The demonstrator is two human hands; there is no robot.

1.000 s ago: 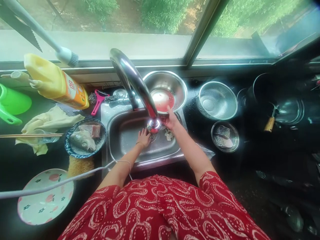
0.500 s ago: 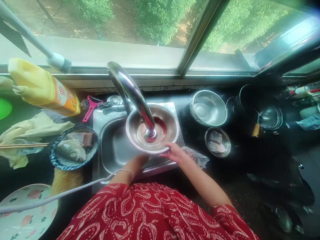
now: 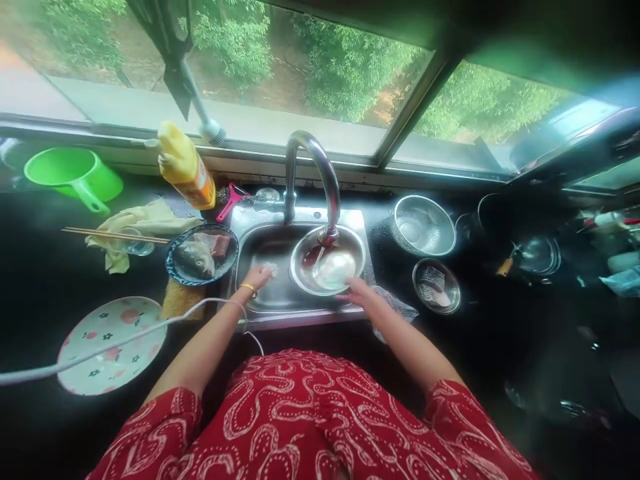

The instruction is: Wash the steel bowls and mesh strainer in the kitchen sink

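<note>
Altogether one steel bowl [image 3: 327, 270] under one tap [image 3: 320, 173], right hand [image 3: 356, 293] fingers gripping its rim, left hand [image 3: 257, 277] fingers' hold unclear.

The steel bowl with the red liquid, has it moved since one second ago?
Yes. The steel bowl left the counter behind the sink and now sits in the basin under the faucet, with the right hand at its near rim.

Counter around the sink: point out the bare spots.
Bare dark counter lies left of the floral plate and below the green cup. Crowded: fish plate and yellow bottle by the sink; strainer and small bowl right.
</note>
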